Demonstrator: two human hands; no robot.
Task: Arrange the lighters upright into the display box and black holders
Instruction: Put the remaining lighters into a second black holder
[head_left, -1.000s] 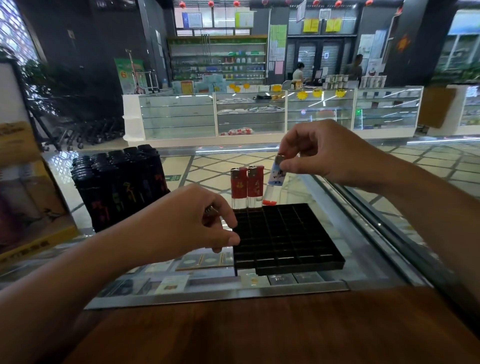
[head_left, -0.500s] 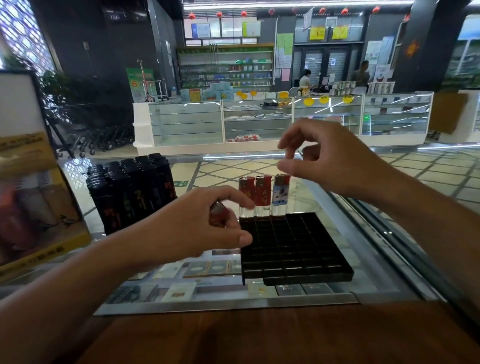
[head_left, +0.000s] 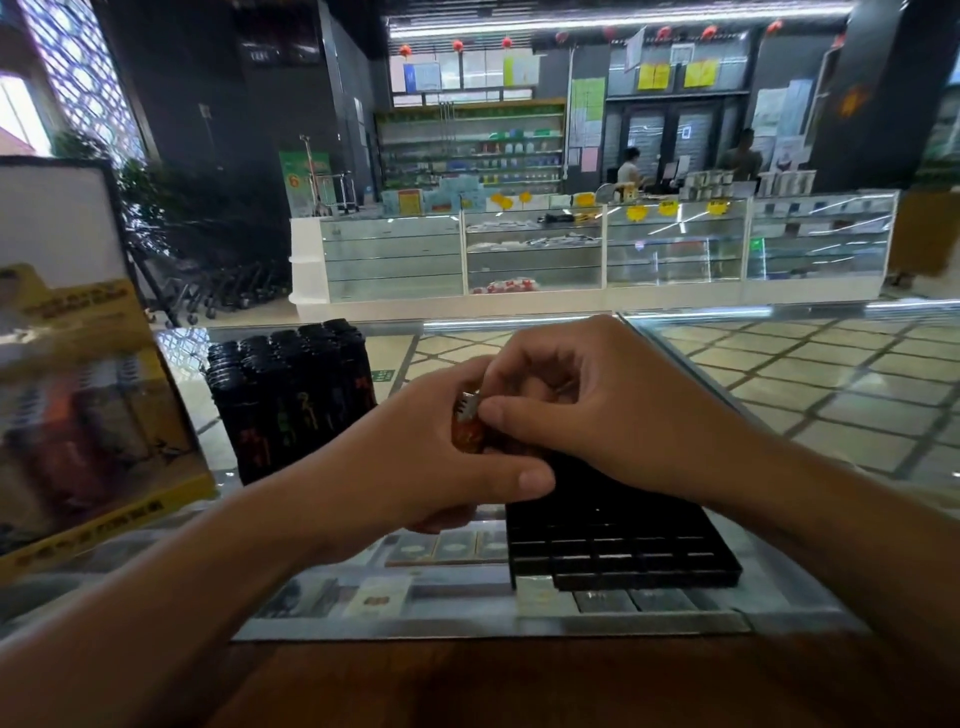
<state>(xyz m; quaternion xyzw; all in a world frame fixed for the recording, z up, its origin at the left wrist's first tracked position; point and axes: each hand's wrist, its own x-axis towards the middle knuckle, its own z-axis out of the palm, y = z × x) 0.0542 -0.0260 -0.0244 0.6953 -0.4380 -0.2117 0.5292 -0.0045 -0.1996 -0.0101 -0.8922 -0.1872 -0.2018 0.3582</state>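
Where the two hands meet above the black holder, this legend reads the parts from largest to smallest.

Desk (head_left: 519, 686): wooden near edge, with a glass showcase top beyond it carrying everything.
Display box (head_left: 88, 415): yellow, at far left, blurred; lighters stand inside.
Black holder (head_left: 623, 551): gridded tray on the glass; its far rows are now hidden by the hands, so the lighters seated there half a second ago cannot be seen.
Black lighters (head_left: 291, 400): full upright block, left of the tray.
Right hand (head_left: 597, 410): has come back from the tray; fingers now pinching the lighter's metal cap.
Left hand (head_left: 415, 467): fingers curled round the lighter's body.
Lighter (head_left: 467, 423): red, held between both hands above the tray, likely the next to be slotted.
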